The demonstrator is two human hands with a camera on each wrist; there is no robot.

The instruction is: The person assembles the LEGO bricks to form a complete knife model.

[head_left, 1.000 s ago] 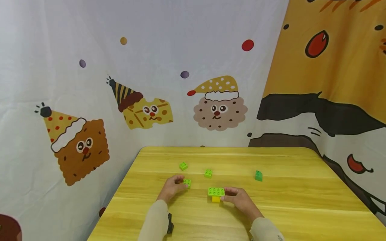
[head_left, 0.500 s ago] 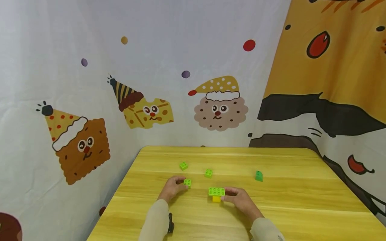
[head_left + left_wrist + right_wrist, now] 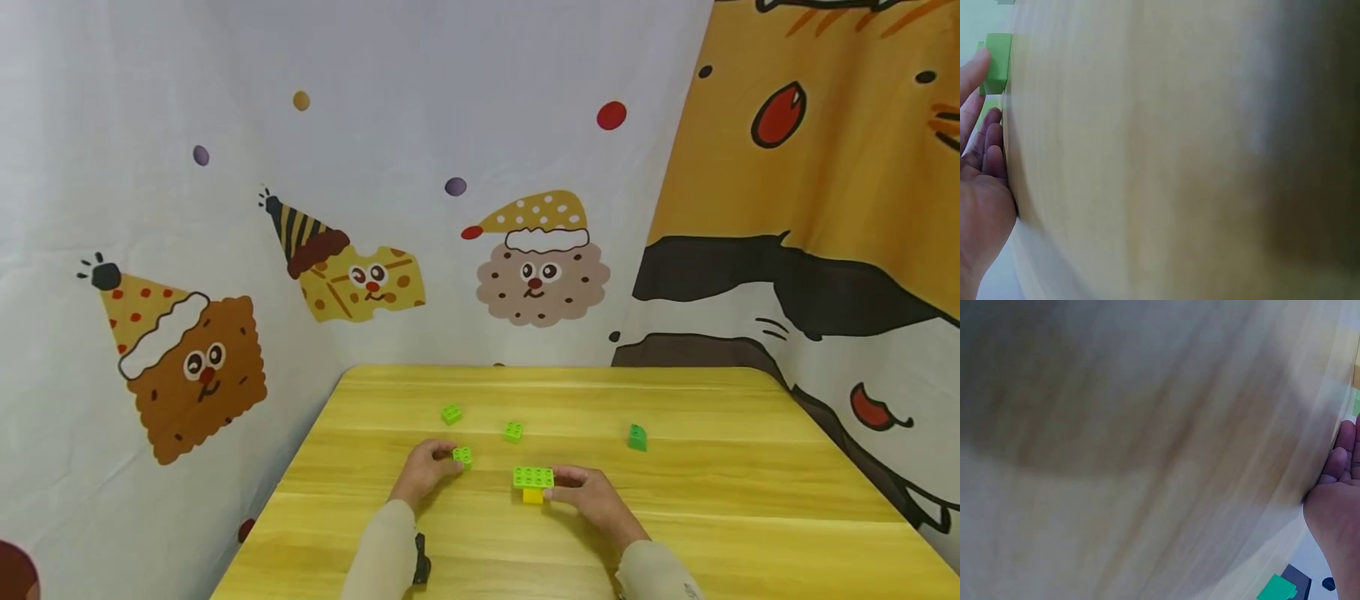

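Observation:
My left hand [image 3: 422, 473] pinches a small lime-green toy brick [image 3: 462, 457] between thumb and fingers, low over the table. The left wrist view has the thumb on that brick [image 3: 999, 62]. Toward the middle, my right hand [image 3: 597, 498] grips the right side of a two-part stack. A long lime-green brick [image 3: 533, 477] with several studs forms its top, over a narrower yellow brick [image 3: 533, 496]. Only part of the right hand [image 3: 1338, 500] shows in the right wrist view, where its fingertips are cut off.
Two more lime-green bricks [image 3: 513, 432] [image 3: 452, 414] lie on the wooden table [image 3: 720, 483] beyond the hands. A darker green brick [image 3: 637, 437] with a sloped side stands to the right. A cartoon-printed cloth [image 3: 450, 108] hangs behind the table's far edge.
The head view has shifted slightly. Both hands keep the same grips, and the bricks stay in place relative to the table.

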